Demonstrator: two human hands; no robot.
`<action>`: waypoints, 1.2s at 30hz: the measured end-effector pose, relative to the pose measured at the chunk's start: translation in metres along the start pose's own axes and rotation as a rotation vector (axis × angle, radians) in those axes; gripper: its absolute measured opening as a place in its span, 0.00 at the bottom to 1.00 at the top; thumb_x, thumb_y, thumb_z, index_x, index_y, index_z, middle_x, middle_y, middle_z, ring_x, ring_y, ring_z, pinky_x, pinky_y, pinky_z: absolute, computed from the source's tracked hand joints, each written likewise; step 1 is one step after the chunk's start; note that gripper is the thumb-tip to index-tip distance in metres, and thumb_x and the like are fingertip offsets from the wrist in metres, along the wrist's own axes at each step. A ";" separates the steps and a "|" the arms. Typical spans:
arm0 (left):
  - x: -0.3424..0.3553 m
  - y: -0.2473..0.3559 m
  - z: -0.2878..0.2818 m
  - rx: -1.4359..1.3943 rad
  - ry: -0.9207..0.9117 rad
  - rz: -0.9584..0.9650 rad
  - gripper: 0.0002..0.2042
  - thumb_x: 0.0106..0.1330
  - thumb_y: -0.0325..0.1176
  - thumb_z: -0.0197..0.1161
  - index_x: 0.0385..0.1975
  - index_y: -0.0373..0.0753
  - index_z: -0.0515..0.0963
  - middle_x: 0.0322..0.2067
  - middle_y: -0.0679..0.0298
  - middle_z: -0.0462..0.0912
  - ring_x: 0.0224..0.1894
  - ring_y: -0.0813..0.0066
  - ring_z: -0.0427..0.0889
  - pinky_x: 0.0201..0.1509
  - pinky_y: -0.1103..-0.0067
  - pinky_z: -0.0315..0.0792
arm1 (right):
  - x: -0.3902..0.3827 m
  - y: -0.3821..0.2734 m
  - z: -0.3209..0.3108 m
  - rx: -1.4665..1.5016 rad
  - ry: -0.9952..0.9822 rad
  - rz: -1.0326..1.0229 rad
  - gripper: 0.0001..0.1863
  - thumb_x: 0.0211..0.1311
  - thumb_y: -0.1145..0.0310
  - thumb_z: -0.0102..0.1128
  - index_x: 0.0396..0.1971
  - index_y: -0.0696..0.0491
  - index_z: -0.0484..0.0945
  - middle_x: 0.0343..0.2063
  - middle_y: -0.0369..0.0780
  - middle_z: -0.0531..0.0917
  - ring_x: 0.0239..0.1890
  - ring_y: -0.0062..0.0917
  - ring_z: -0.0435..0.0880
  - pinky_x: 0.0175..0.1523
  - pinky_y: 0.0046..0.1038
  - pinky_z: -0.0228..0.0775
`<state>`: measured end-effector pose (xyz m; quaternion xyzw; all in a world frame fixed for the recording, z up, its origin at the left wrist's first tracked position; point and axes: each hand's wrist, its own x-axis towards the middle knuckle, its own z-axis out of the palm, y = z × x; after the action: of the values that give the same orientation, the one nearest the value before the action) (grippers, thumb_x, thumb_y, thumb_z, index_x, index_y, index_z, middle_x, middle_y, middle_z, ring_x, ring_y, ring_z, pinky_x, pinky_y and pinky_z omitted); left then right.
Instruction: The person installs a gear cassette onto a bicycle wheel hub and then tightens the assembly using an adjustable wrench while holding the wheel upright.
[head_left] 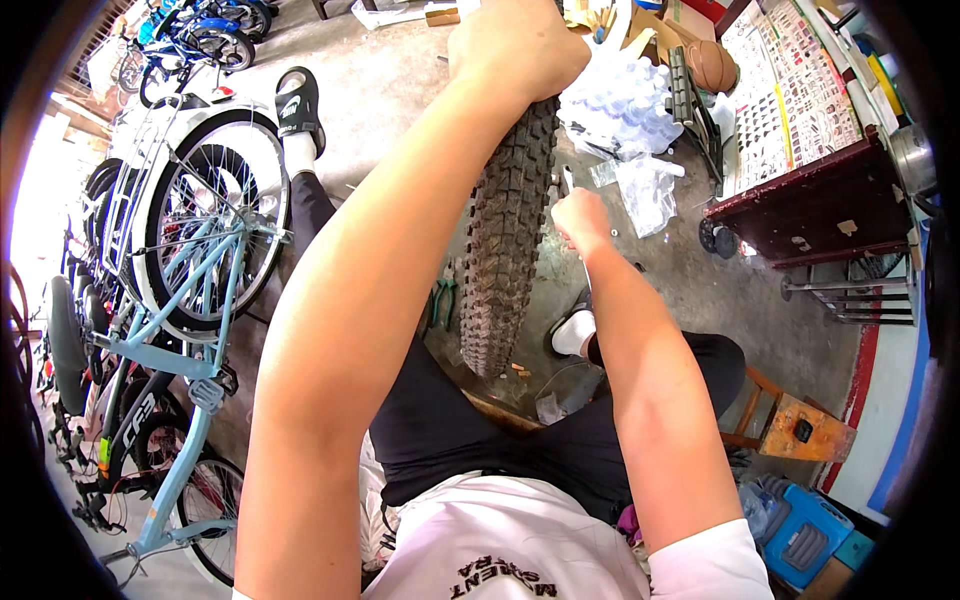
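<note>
A knobby black bicycle tire [505, 240] stands upright between my legs, its tread toward me. My left hand [520, 48] is closed at the far upper end of the tire; its fingers are hidden behind the hand. To the right of the wheel, my right hand [582, 218] is wrapped round a slim silver wrench [568, 178]. The wrench's upper end shows beside the axle end [555, 186], and whether they touch I cannot make out. Green-handled pliers [443, 300] lie on the floor left of the tire.
A light-blue bicycle [165, 350] and several others crowd the left side. Plastic bags [645, 195], a basketball [711, 67] and a dark red cabinet [815, 205] are at the right. A wooden stool [805, 430] and a blue case [805, 535] sit near my right leg.
</note>
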<state>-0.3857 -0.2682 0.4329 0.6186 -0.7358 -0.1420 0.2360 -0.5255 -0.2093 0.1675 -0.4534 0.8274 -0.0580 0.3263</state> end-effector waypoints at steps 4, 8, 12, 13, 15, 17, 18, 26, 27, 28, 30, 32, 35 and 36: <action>-0.011 -0.002 -0.014 -0.062 0.017 0.000 0.24 0.61 0.41 0.61 0.52 0.29 0.75 0.49 0.37 0.83 0.53 0.39 0.83 0.59 0.55 0.75 | -0.018 0.000 0.015 -0.018 0.209 -0.049 0.17 0.64 0.60 0.62 0.41 0.58 0.86 0.42 0.55 0.88 0.47 0.51 0.87 0.53 0.47 0.79; -0.006 -0.002 -0.012 -0.084 0.000 0.006 0.24 0.61 0.41 0.62 0.52 0.29 0.74 0.47 0.37 0.83 0.52 0.39 0.83 0.58 0.56 0.76 | 0.001 0.017 0.013 0.050 0.133 -0.025 0.18 0.66 0.57 0.63 0.39 0.59 0.87 0.40 0.55 0.88 0.46 0.51 0.87 0.52 0.48 0.79; -0.005 -0.018 -0.010 -0.061 0.072 0.002 0.24 0.60 0.41 0.63 0.52 0.29 0.74 0.46 0.36 0.83 0.51 0.38 0.83 0.58 0.55 0.75 | -0.005 -0.026 -0.033 0.117 -0.223 0.134 0.18 0.67 0.58 0.61 0.37 0.58 0.88 0.36 0.54 0.89 0.45 0.47 0.89 0.50 0.47 0.80; -0.005 -0.018 -0.008 -0.055 0.092 0.021 0.24 0.60 0.41 0.63 0.52 0.29 0.74 0.45 0.35 0.83 0.50 0.38 0.83 0.57 0.55 0.75 | 0.001 -0.021 -0.030 0.071 -0.224 0.108 0.18 0.67 0.56 0.62 0.37 0.58 0.88 0.38 0.53 0.89 0.45 0.48 0.88 0.50 0.47 0.80; 0.003 -0.016 0.000 -0.060 0.088 0.006 0.25 0.60 0.41 0.63 0.52 0.29 0.74 0.45 0.35 0.83 0.50 0.38 0.83 0.57 0.55 0.75 | 0.009 0.001 -0.002 0.037 -0.047 0.036 0.18 0.67 0.55 0.62 0.36 0.57 0.88 0.39 0.53 0.89 0.45 0.49 0.88 0.50 0.47 0.80; 0.002 -0.017 0.001 -0.041 0.086 -0.026 0.25 0.60 0.41 0.63 0.52 0.28 0.74 0.45 0.35 0.83 0.50 0.38 0.83 0.57 0.54 0.75 | -0.016 0.003 0.023 -0.007 0.297 -0.083 0.19 0.67 0.54 0.63 0.37 0.56 0.87 0.42 0.53 0.88 0.47 0.51 0.87 0.52 0.47 0.79; -0.003 -0.018 -0.001 -0.062 0.076 0.030 0.25 0.60 0.41 0.63 0.52 0.28 0.74 0.45 0.35 0.83 0.50 0.37 0.83 0.57 0.54 0.75 | -0.018 0.002 0.020 -0.003 0.296 -0.081 0.19 0.67 0.54 0.63 0.37 0.56 0.87 0.42 0.53 0.88 0.47 0.51 0.87 0.52 0.47 0.79; -0.012 -0.003 -0.003 0.018 0.067 0.039 0.28 0.61 0.45 0.63 0.54 0.28 0.73 0.47 0.35 0.83 0.52 0.37 0.82 0.59 0.55 0.75 | -0.002 0.012 -0.003 -0.061 0.021 -0.051 0.22 0.68 0.49 0.63 0.39 0.56 0.88 0.40 0.51 0.89 0.46 0.49 0.88 0.51 0.46 0.79; -0.008 -0.004 0.003 0.036 0.060 0.033 0.28 0.61 0.45 0.63 0.54 0.28 0.73 0.47 0.34 0.82 0.52 0.37 0.82 0.59 0.55 0.75 | -0.006 0.012 0.011 -0.030 0.113 -0.029 0.22 0.68 0.49 0.62 0.39 0.55 0.88 0.40 0.50 0.89 0.47 0.49 0.88 0.51 0.46 0.79; -0.010 0.003 -0.002 0.051 0.054 0.029 0.29 0.61 0.45 0.64 0.54 0.27 0.73 0.48 0.34 0.82 0.52 0.37 0.82 0.59 0.55 0.75 | -0.011 0.012 0.017 0.000 0.208 -0.006 0.23 0.68 0.48 0.62 0.38 0.55 0.88 0.40 0.50 0.89 0.47 0.50 0.88 0.52 0.46 0.79; -0.013 0.003 -0.002 0.038 0.029 0.021 0.27 0.62 0.43 0.62 0.56 0.31 0.75 0.50 0.38 0.82 0.54 0.39 0.81 0.60 0.56 0.74 | -0.011 0.013 0.016 -0.001 0.205 0.001 0.26 0.68 0.46 0.61 0.41 0.58 0.86 0.42 0.53 0.88 0.48 0.51 0.87 0.53 0.47 0.79; -0.001 -0.020 0.010 0.037 0.081 0.142 0.35 0.58 0.49 0.66 0.63 0.34 0.73 0.52 0.42 0.84 0.56 0.44 0.83 0.63 0.61 0.74 | -0.008 0.008 0.017 0.125 0.099 0.043 0.25 0.68 0.50 0.61 0.46 0.61 0.82 0.43 0.56 0.87 0.49 0.53 0.86 0.54 0.48 0.78; -0.009 -0.022 0.015 0.030 0.118 0.109 0.31 0.58 0.48 0.65 0.58 0.33 0.75 0.47 0.41 0.85 0.52 0.44 0.84 0.59 0.58 0.76 | -0.019 0.004 0.019 0.171 0.101 -0.016 0.23 0.65 0.59 0.59 0.49 0.65 0.73 0.43 0.61 0.85 0.51 0.55 0.85 0.56 0.50 0.77; -0.010 -0.025 0.013 0.050 0.105 0.069 0.31 0.58 0.49 0.66 0.56 0.33 0.76 0.46 0.41 0.85 0.51 0.44 0.85 0.58 0.58 0.76 | -0.025 0.002 0.020 0.178 0.107 -0.031 0.23 0.65 0.59 0.59 0.49 0.65 0.73 0.43 0.61 0.85 0.51 0.55 0.85 0.56 0.50 0.77</action>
<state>-0.3701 -0.2642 0.4075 0.6053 -0.7466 -0.0828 0.2634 -0.5062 -0.1847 0.1635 -0.4314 0.8281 -0.1604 0.3200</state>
